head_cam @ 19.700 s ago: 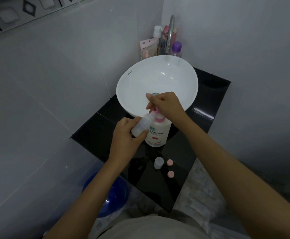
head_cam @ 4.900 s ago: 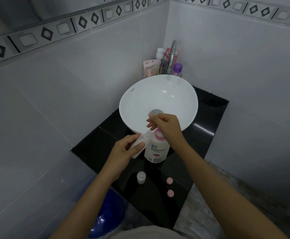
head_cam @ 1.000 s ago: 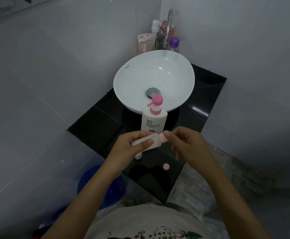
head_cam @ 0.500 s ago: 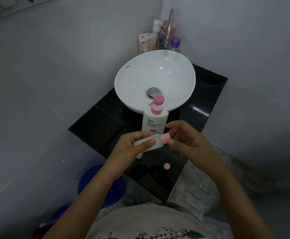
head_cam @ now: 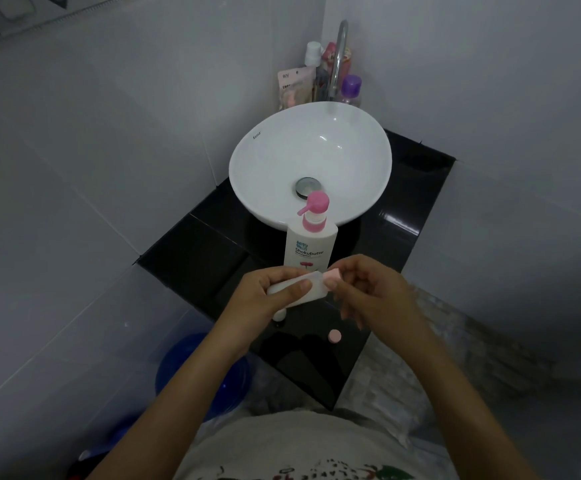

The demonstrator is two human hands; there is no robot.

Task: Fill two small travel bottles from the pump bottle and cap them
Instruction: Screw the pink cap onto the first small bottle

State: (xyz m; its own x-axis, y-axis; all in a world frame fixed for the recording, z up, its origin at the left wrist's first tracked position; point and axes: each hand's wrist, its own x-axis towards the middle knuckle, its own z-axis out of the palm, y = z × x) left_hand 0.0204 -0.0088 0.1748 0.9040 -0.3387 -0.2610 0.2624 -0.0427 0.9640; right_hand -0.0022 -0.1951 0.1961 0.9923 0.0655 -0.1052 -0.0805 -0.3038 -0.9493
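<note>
My left hand (head_cam: 265, 296) holds a small white travel bottle (head_cam: 311, 291) on its side above the black counter (head_cam: 192, 258). A pink cap (head_cam: 332, 277) sits on the bottle's mouth, with the fingertips of my right hand (head_cam: 375, 292) pinched around it. Just behind my hands stands the white pump bottle (head_cam: 310, 244) with its pink pump head (head_cam: 316, 206), upright and untouched. Under my left hand a second small bottle (head_cam: 278, 315) stands on the counter, mostly hidden. A loose pink cap (head_cam: 334, 335) lies on the counter near its front corner.
A white basin (head_cam: 265, 157) sits behind the pump bottle, with a chrome tap (head_cam: 339, 53) and several toiletries (head_cam: 316, 74) in the corner. Tiled walls close in on both sides. A blue bucket (head_cam: 192, 372) stands on the floor below the counter's left edge.
Over the last second my right fingers have shifted around the pink cap on the held bottle. Both hands stay in the same spot. About five seconds ago the bottle was at the pump.
</note>
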